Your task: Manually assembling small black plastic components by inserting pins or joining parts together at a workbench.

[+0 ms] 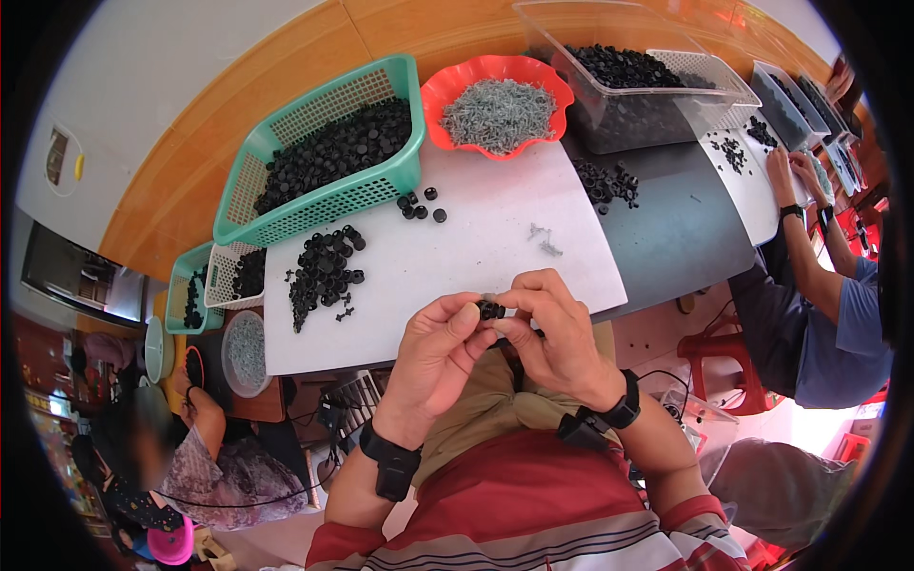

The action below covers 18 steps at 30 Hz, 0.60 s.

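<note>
Above the near edge of the white tabletop (457,228), my left hand (427,360) and my right hand (560,344) meet fingertip to fingertip. Between them is a small round black plastic part (490,310). My left thumb and forefinger pinch it from one side, the right fingers from the other. Another dark bit shows under the right fingers, too covered to name. Left of my hands lies a loose pile of black plastic parts (326,265). Several black round caps (420,206) sit farther back, and a few grey screws (546,240) lie to the right.
At the back stand a green basket (328,205) of black caps, a red scalloped bowl (562,98) of screws and a clear bin (609,119) of black parts. Smaller baskets (221,276) and a screw tub (248,354) are at left. Co-workers sit on both sides; a red stool (721,357) stands right.
</note>
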Tool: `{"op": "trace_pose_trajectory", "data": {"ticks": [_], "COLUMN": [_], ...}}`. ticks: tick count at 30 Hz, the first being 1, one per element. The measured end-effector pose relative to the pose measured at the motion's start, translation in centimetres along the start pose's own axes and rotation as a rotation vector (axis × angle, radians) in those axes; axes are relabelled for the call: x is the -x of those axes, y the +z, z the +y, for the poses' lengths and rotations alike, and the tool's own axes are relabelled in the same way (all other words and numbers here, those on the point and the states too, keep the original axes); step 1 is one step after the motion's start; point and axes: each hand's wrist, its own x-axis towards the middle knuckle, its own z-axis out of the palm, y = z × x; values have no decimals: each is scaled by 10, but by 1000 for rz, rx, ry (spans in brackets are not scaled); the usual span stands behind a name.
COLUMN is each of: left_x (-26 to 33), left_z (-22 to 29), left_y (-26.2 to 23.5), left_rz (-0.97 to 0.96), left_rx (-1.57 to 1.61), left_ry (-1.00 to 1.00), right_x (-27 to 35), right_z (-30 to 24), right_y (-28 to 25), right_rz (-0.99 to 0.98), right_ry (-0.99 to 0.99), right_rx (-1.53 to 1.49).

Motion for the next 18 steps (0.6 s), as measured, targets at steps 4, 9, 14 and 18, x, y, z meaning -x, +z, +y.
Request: {"op": "trace_pose_trajectory", "data": {"ticks": [4, 9, 14, 18], "left_x": [0, 1, 2, 2], "left_z": [0, -3, -5, -7], "left_y": [2, 2, 4, 6], "left_rz": [-8, 11, 18, 36], "left_rx": [-19, -23, -47, -82], "left_ry": [-3, -13, -4, 20], "right_x": [1, 2, 2, 3], "right_z": [-1, -1, -2, -1], "right_y": [-1, -3, -3, -3], "right_rz": [-3, 1, 22, 69], "right_ry": [11, -9, -23, -69], "right_rx": [-17, -12, -11, -15]}}
